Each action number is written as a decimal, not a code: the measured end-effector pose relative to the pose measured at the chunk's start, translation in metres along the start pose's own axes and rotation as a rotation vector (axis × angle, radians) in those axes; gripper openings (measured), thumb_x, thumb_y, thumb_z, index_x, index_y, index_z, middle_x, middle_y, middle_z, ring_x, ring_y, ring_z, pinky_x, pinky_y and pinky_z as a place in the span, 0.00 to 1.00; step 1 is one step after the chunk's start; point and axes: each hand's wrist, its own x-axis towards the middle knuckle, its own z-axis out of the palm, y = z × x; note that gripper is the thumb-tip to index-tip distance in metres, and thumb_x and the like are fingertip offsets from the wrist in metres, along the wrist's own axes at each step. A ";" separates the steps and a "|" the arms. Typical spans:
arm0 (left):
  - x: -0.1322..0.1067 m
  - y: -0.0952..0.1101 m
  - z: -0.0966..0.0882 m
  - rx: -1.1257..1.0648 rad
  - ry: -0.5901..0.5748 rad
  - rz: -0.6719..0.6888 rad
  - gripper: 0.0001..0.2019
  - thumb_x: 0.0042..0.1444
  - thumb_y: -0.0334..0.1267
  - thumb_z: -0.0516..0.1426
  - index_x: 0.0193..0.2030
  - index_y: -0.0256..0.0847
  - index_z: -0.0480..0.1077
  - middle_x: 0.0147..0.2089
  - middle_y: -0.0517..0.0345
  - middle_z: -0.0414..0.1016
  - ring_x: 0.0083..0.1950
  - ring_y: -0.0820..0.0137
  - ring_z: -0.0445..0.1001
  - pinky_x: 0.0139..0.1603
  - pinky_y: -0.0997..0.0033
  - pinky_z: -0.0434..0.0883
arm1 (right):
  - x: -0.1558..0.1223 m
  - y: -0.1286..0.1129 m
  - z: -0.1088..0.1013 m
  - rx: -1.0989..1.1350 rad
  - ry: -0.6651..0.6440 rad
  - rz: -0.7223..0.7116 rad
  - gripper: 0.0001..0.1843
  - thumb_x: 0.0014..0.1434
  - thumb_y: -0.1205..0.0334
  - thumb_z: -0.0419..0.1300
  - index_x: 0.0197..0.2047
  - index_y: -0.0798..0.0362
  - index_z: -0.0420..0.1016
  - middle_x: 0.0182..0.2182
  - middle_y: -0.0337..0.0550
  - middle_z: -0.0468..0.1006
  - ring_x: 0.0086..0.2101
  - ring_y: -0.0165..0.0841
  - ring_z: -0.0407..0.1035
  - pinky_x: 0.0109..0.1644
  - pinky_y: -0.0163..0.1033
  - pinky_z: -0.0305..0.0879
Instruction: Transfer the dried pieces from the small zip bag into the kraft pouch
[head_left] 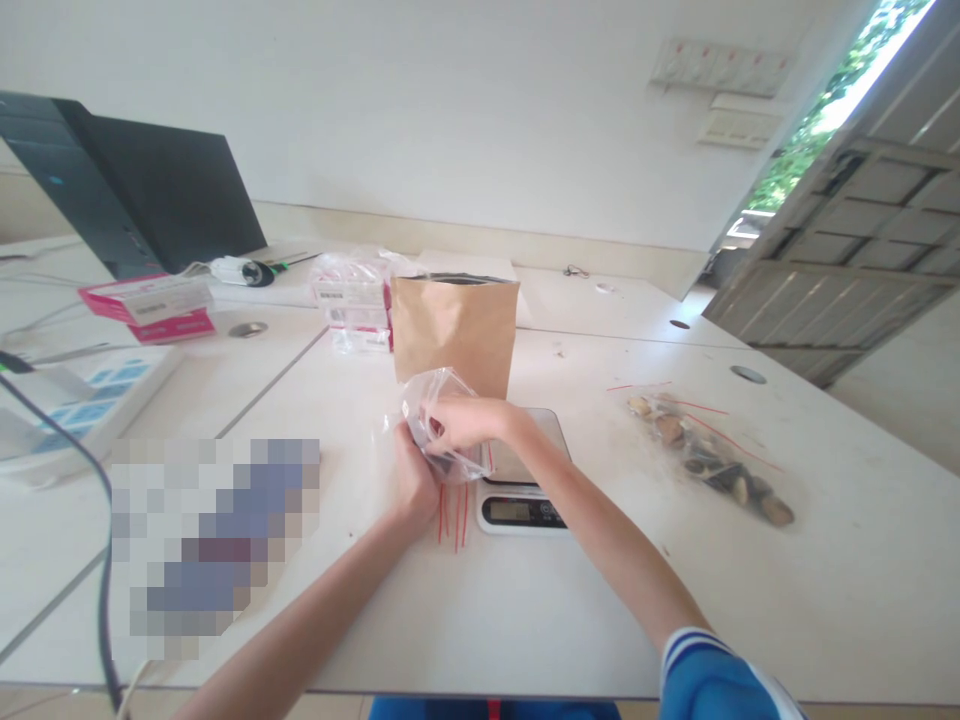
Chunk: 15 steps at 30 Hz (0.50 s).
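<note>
Your blue, white-striped sleeve (701, 665) sits closest to the lens; from it your right hand (465, 422) reaches in, fingers pinched shut on the top of a small clear plastic zip bag (437, 420); your left hand (414, 480) is closed around that bag's lower edge; the bag hangs just above the white table (750, 590), beside a small silver digital scale (519, 490), with an upright brown paper pouch (456, 335) behind it; filled clear bags of dark pieces (709, 458) lie well to the right.

No legible text or labels anywhere
</note>
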 end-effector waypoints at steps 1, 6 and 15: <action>0.000 0.000 0.000 0.006 -0.009 0.001 0.13 0.53 0.45 0.51 0.24 0.39 0.65 0.20 0.65 0.67 0.19 0.75 0.66 0.22 0.77 0.64 | 0.000 0.001 -0.001 -0.001 -0.009 -0.002 0.08 0.52 0.63 0.59 0.29 0.52 0.61 0.25 0.37 0.69 0.23 0.28 0.60 0.23 0.34 0.52; -0.002 0.003 0.005 0.007 -0.058 0.005 0.14 0.55 0.44 0.49 0.30 0.37 0.71 0.29 0.57 0.77 0.28 0.71 0.75 0.31 0.74 0.70 | -0.011 0.015 -0.012 0.187 0.010 -0.090 0.12 0.52 0.66 0.61 0.39 0.54 0.64 0.36 0.42 0.75 0.33 0.30 0.69 0.31 0.31 0.62; 0.007 -0.002 -0.007 0.110 0.011 -0.012 0.12 0.55 0.44 0.51 0.36 0.38 0.70 0.31 0.56 0.78 0.34 0.66 0.78 0.38 0.66 0.73 | -0.035 0.031 -0.071 0.292 1.105 -0.291 0.14 0.64 0.64 0.49 0.52 0.49 0.67 0.49 0.45 0.71 0.47 0.32 0.69 0.52 0.38 0.66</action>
